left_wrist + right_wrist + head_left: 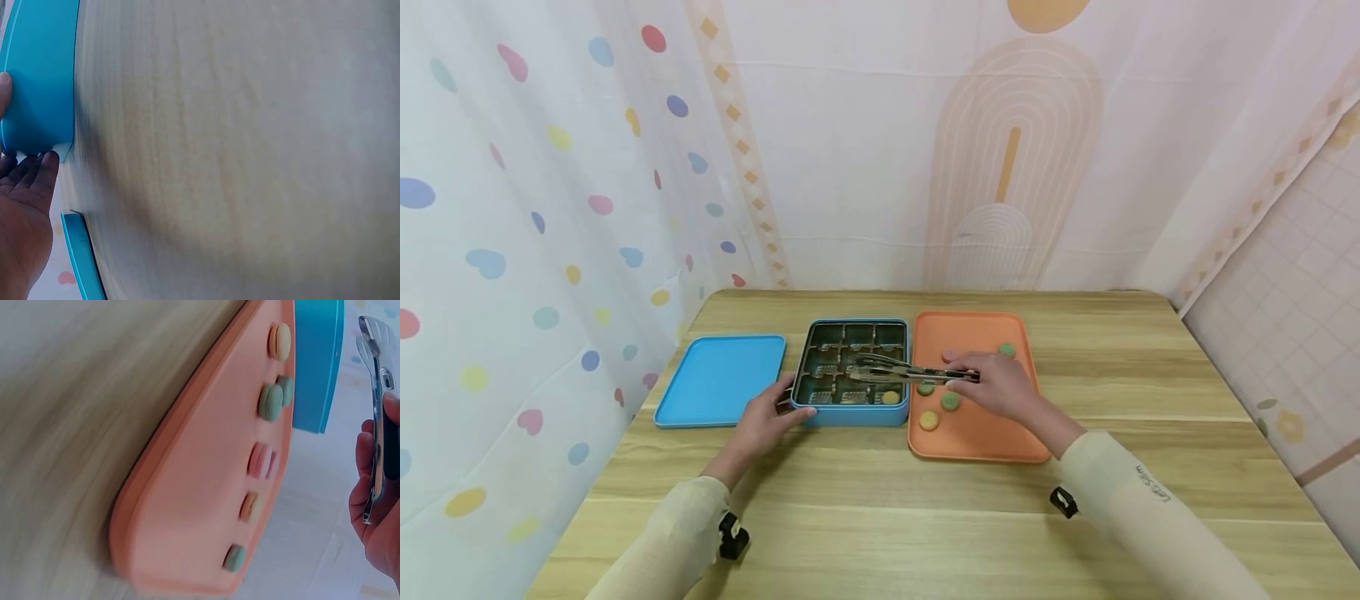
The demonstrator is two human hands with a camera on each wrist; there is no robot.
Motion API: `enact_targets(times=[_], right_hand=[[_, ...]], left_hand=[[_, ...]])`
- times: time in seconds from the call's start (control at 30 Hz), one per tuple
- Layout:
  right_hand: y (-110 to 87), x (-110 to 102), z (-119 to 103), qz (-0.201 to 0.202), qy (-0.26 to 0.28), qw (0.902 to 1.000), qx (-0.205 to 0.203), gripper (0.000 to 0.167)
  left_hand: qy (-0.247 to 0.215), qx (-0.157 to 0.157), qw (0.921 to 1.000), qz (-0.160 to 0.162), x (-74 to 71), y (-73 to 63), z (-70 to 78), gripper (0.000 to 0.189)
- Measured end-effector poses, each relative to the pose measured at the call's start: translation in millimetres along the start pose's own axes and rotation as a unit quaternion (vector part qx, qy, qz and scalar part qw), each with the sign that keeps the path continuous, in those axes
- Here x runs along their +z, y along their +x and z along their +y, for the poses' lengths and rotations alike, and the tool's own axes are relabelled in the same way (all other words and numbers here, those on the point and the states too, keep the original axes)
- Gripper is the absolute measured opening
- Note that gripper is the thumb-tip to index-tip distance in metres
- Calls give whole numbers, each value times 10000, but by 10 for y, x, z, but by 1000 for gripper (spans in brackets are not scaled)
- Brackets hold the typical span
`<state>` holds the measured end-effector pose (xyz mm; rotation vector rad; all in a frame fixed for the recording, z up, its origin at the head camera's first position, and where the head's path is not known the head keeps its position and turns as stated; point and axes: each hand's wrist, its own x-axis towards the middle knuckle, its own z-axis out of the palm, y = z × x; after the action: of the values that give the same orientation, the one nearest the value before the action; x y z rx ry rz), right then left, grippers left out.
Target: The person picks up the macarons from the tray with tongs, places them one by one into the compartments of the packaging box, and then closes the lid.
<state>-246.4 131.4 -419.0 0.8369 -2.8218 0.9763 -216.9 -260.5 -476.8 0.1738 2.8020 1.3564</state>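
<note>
My left hand (766, 421) holds the front left corner of a blue box (857, 415), thumb on its front and fingers at its side. The box has a dark divided insert, with a yellow macaron (891, 397) in its front right compartment. My right hand (1000, 385) grips metal tongs (379, 419), whose tips hang over the box's compartments. The tips stand apart in the right wrist view, and I see nothing between them. Under and beside that hand, an orange tray (985, 442) bears green macarons (271, 402), pink macarons (259, 460) and yellow macarons (279, 342).
Left of the box lies a blue lid (721, 379), flat on the wooden table (880, 533). The tray stands close to the box's right side. Patterned curtains (865, 167) hang behind the table and at its left side.
</note>
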Motion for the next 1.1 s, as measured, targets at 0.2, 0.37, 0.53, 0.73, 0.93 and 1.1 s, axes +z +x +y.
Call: enact_targets(times=[0.2, 0.37, 0.53, 0.73, 0.93, 1.1], right_hand=[[-152, -147, 133, 98, -4, 9999, 88, 24], [-303, -255, 268, 153, -104, 9994, 276, 25], [-458, -318, 416, 288, -104, 9992, 257, 22], [-652, -333, 567, 194, -138, 9995, 215, 22], [-777, -317, 624, -54, -278, 9993, 247, 22], [-821, -315, 623, -140, -474, 9987, 147, 23]], left_hand=[[9, 19, 10000, -2, 0, -3, -14, 85], [-66, -13, 10000, 7, 1, -13, -10, 83], [-64, 27, 10000, 26, 10, -4, -9, 80], [-48, 39, 10000, 16, 10, 3, -10, 80], [-25, 61, 10000, 0, 2, -1, 2, 78], [55, 64, 10000, 2, 0, -4, -4, 81]])
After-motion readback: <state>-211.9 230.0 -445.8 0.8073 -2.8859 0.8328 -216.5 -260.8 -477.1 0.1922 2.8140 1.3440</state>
